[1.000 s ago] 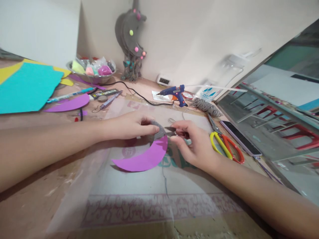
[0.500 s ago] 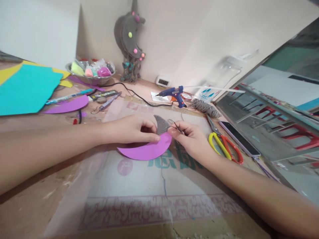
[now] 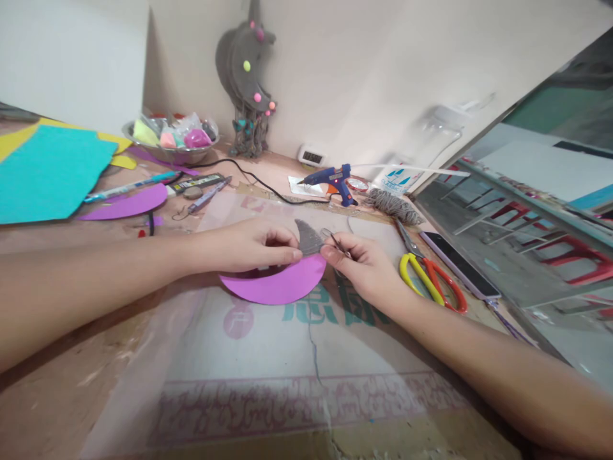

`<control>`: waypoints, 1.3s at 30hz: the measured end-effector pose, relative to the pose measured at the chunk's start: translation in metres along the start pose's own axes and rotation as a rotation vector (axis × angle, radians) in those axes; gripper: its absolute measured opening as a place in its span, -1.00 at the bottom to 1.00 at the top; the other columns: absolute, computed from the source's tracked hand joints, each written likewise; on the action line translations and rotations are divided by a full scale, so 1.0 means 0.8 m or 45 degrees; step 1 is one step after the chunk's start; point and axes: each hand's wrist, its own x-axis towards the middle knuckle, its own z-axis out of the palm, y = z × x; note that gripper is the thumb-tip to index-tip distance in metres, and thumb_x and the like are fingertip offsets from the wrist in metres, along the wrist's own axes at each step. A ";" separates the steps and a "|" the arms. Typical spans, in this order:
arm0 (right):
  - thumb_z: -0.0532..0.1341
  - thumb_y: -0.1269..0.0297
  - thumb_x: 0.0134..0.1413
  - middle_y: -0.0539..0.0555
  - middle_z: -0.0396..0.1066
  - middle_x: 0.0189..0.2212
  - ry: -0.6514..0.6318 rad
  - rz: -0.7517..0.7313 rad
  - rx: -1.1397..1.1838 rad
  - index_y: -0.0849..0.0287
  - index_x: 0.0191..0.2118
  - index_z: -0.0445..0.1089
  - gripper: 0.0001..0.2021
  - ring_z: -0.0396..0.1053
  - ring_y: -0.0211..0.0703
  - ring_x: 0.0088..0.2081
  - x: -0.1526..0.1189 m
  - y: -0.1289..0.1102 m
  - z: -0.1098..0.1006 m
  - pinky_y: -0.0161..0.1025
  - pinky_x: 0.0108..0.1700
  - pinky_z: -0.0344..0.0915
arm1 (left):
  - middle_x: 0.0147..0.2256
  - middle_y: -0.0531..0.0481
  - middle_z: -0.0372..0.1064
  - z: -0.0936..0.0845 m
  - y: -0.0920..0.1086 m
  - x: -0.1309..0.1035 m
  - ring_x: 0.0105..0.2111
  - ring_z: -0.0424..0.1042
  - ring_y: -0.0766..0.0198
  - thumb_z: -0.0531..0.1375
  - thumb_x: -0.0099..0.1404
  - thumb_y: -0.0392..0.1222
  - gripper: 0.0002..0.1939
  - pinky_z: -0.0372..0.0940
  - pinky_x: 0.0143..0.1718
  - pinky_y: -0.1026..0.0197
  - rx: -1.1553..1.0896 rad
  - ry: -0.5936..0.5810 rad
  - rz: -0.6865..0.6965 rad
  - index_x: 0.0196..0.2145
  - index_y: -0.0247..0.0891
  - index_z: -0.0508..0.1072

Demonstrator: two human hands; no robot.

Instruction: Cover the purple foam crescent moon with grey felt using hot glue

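Note:
A purple paper crescent (image 3: 280, 284) lies on the clear plastic sheet (image 3: 268, 358) in the middle of the table; its upper tip is wrapped in grey yarn (image 3: 309, 237). My left hand (image 3: 244, 246) pinches the crescent just below the grey tip. My right hand (image 3: 361, 265) sits right beside that tip and grips a small thin metal tool, likely snips (image 3: 335, 243), pointing at the yarn.
Yellow and red scissors (image 3: 431, 281) and a phone (image 3: 457, 262) lie to the right. A blue glue gun (image 3: 330, 179), a yarn bundle (image 3: 393, 204), a bowl of craft bits (image 3: 170, 137), teal paper (image 3: 48, 172), another purple crescent (image 3: 124, 203) and pens lie behind.
The crescent has turned and slid slightly away from me, so its grey tip now points up. My right hand has moved in closer to the tip.

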 end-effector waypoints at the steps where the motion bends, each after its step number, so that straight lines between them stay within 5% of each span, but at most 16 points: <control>1: 0.14 0.11 0.10 -0.10 0.05 -0.60 0.003 -0.001 0.001 0.20 -0.49 0.23 -0.72 0.01 -0.37 -0.54 0.000 0.000 0.000 -0.36 -0.50 0.00 | -0.55 0.13 0.16 0.000 0.001 0.000 -0.57 0.15 0.44 0.04 0.26 -0.05 -0.71 0.07 -0.54 0.37 -0.003 -0.004 0.010 -0.49 -0.29 0.30; 10: 0.14 0.14 0.11 -0.11 0.03 -0.61 0.029 -0.023 0.065 0.20 -0.49 0.25 -0.74 -0.02 -0.37 -0.56 0.002 0.003 -0.002 -0.35 -0.51 -0.02 | -0.55 0.13 0.13 -0.001 0.002 0.001 -0.54 0.14 0.44 0.02 0.29 -0.08 -0.70 0.08 -0.51 0.38 -0.037 -0.015 0.059 -0.52 -0.30 0.27; 19: 0.13 0.13 0.10 -0.10 0.06 -0.60 0.020 0.009 0.022 0.20 -0.48 0.25 -0.74 0.02 -0.37 -0.55 0.002 0.004 0.000 -0.35 -0.49 0.00 | -0.50 0.08 0.32 0.001 -0.007 0.001 -0.52 0.28 0.40 0.09 0.23 0.05 -0.70 0.15 -0.50 0.34 -0.036 0.077 -0.109 -0.39 -0.26 0.38; 27: 0.14 0.16 0.08 -0.09 0.13 -0.56 0.028 -0.006 0.032 0.19 -0.42 0.30 -0.80 0.07 -0.35 -0.51 0.003 0.007 0.001 -0.35 -0.44 0.05 | -0.50 0.10 0.34 0.001 -0.004 0.002 -0.50 0.28 0.42 0.11 0.22 -0.05 -0.76 0.17 -0.48 0.36 0.067 0.147 -0.027 -0.42 -0.28 0.40; 33: 0.14 0.14 0.08 -0.10 0.08 -0.59 0.016 0.020 0.027 0.19 -0.48 0.25 -0.76 0.03 -0.36 -0.54 0.001 0.004 -0.001 -0.35 -0.48 0.01 | -0.54 0.10 0.31 0.003 -0.010 0.003 -0.59 0.23 0.44 0.12 0.21 0.03 -0.72 0.10 -0.60 0.38 -0.054 0.143 -0.135 -0.38 -0.26 0.40; 39: 0.16 0.16 0.07 -0.09 0.09 -0.60 0.016 -0.046 -0.089 0.19 -0.50 0.22 -0.76 0.06 -0.36 -0.53 -0.004 0.002 0.002 -0.35 -0.47 0.04 | -0.56 0.14 0.25 0.004 -0.008 0.003 -0.63 0.17 0.49 0.11 0.23 -0.04 -0.78 0.07 -0.64 0.41 -0.126 0.245 -0.064 -0.39 -0.27 0.31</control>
